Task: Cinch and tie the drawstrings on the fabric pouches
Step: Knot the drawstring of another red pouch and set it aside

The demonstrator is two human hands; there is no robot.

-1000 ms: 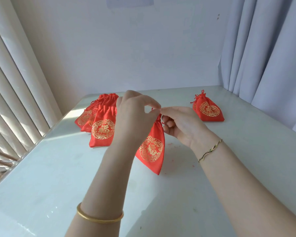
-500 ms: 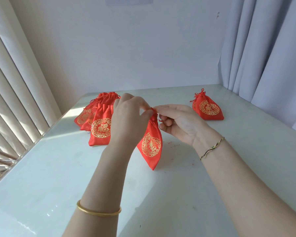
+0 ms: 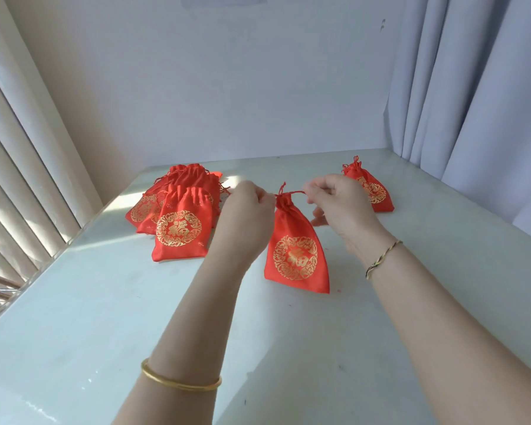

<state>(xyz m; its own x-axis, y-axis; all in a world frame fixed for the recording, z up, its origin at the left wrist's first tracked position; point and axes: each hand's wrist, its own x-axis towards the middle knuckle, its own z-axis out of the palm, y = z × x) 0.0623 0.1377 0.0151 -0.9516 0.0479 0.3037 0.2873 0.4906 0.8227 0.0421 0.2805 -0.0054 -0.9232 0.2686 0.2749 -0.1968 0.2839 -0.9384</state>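
Observation:
A red fabric pouch (image 3: 296, 253) with a gold round emblem hangs between my hands, its lower edge near the white table (image 3: 89, 317). Its neck is gathered tight. My left hand (image 3: 246, 219) pinches the red drawstring at the left of the neck. My right hand (image 3: 337, 204) pinches the drawstring (image 3: 295, 193) on the right, and the cord runs taut between them. A short cord end sticks up above the neck.
A heap of several red pouches (image 3: 178, 216) lies at the back left of the table. One cinched pouch (image 3: 373, 188) lies at the back right, partly behind my right hand. Blinds stand at the left, curtains (image 3: 472, 87) at the right, a wall behind.
My hands have moved apart sideways, pulling the drawstring taut. The pouch has swung from a slant to hang straight, showing its whole emblem.

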